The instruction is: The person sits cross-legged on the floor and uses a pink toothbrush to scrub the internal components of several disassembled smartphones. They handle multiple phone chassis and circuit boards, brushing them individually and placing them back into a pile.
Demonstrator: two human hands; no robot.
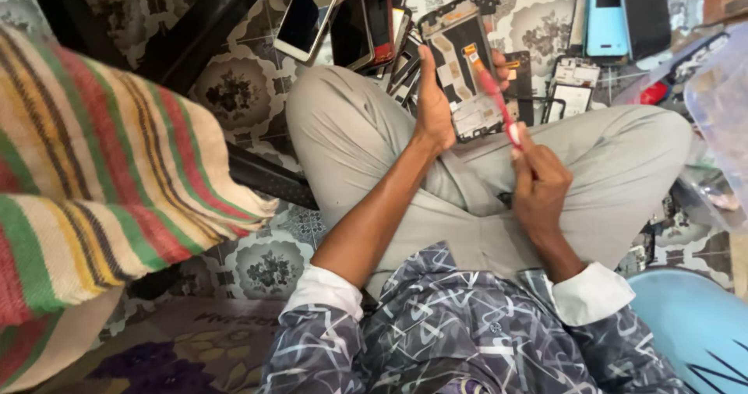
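My left hand [433, 102] grips an opened phone [461, 67] by its left edge, its bare inner frame facing me above my crossed legs. My right hand [538, 180] holds a thin red tool [495, 94] whose tip rests on the upper middle of the phone's inside, near an orange strip. Both hands are over my lap in grey trousers [351, 144].
Several phones and phone parts [358, 20] lie on the patterned floor [241, 82] beyond my knees. A striped cloth [93, 183] fills the left. A clear plastic container [721, 113] is at the right and a blue object [693, 324] at the lower right.
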